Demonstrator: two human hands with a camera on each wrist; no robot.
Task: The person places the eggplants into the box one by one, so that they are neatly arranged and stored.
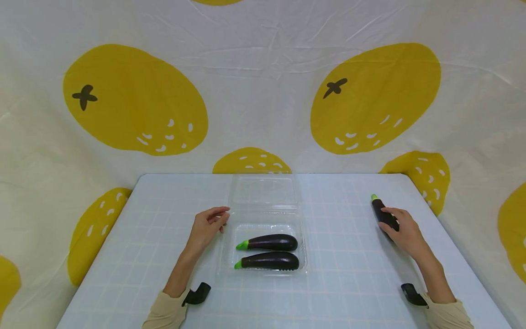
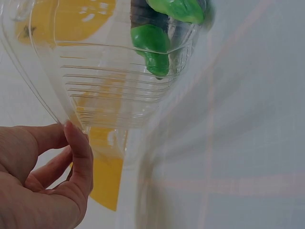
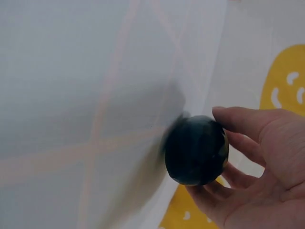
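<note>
A clear plastic clamshell container (image 1: 302,228) lies with its lid folded back on the table. Two dark purple eggplants rest in its base, an upper eggplant (image 1: 273,242) and a lower eggplant (image 1: 269,261), their green stem ends pointing left. At the container's left side, my left hand (image 1: 207,226) pinches the rim between thumb and fingertip, as the left wrist view shows close up. On the right part of the table, my right hand (image 1: 402,230) grips a third eggplant (image 1: 379,208) from above, its green tip pointing away. The right wrist view shows that eggplant's round dark end (image 3: 196,150) between thumb and fingers.
The container's lid (image 1: 263,192) reaches toward the table's back edge. A pale checked cover lies over the table (image 1: 341,283). Behind it hangs a white cloth (image 1: 255,91) printed with big yellow fruit. Black wrist mounts (image 1: 198,294) sit at both sleeves.
</note>
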